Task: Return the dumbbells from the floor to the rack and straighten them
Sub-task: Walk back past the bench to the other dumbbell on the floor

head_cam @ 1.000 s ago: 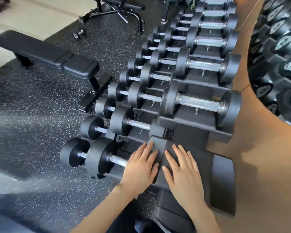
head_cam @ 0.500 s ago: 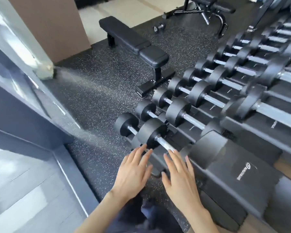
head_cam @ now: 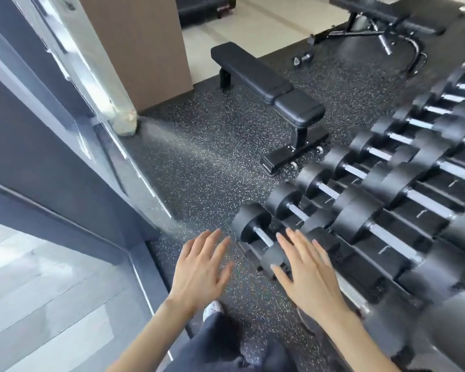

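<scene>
Dumbbells [head_cam: 387,200] lie in slanted rows on the black rack [head_cam: 381,253], filling the right side of the view, each with round dark heads and a bright metal handle. One small dumbbell [head_cam: 302,59] sits alone on the floor [head_cam: 204,167], far beyond the rack's near end and close to the angled bench [head_cam: 381,20] at the top.

Both hands hover with each grip open, fingers spread and holding nothing. The left hand [head_cam: 200,269] hangs over bare floor just left of the rack's near end; the right hand [head_cam: 308,275] hangs over that end, above the nearest rack dumbbell [head_cam: 255,232], and whether it touches cannot be told.

Left of the rack a wide strip of floor lies open, dark rubber flecked with pale specks, bounded on its far left by a grey wall base [head_cam: 134,167] and a glass panel [head_cam: 81,65]. A flat padded bench [head_cam: 266,81] stands on the floor beside the rack's middle, its foot near the front row and between the rack's near end and the lone dumbbell. A brown pillar [head_cam: 145,44] rises beyond the bench's far end. The rack's right part is blurred.
</scene>
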A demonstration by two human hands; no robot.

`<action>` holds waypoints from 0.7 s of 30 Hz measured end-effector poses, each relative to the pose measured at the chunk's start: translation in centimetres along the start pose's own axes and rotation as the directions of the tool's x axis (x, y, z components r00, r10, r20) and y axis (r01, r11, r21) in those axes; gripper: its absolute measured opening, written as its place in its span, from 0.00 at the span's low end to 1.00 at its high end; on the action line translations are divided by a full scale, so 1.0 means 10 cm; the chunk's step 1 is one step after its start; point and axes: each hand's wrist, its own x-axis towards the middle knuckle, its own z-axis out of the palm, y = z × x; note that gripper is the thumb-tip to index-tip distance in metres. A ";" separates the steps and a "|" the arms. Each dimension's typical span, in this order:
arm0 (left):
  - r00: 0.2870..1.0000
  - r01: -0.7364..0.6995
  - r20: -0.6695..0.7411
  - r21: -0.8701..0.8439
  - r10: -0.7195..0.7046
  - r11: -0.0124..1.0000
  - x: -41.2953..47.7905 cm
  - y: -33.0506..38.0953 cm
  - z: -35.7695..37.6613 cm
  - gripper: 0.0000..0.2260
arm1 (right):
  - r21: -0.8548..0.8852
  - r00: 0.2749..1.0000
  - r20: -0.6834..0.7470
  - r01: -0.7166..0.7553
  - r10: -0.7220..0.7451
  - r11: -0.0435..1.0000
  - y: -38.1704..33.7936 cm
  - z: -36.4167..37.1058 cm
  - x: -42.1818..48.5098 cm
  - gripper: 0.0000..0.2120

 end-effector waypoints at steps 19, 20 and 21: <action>0.998 -0.068 -0.022 -0.066 0.067 0.996 1.09 -1.65 0.04 0.21 | -0.060 0.989 0.142 -0.021 0.030 0.998 -0.80 0.21 1.81 0.29; 0.998 -0.065 -0.009 -0.058 0.065 0.996 1.21 -1.72 0.04 0.22 | -0.067 0.987 0.157 -0.014 0.024 0.998 -0.81 0.23 1.93 0.29; 0.998 -0.061 -0.002 -0.050 0.061 0.997 1.33 -1.79 0.03 0.22 | -0.069 0.986 0.167 -0.008 0.020 0.998 -0.81 0.24 2.07 0.29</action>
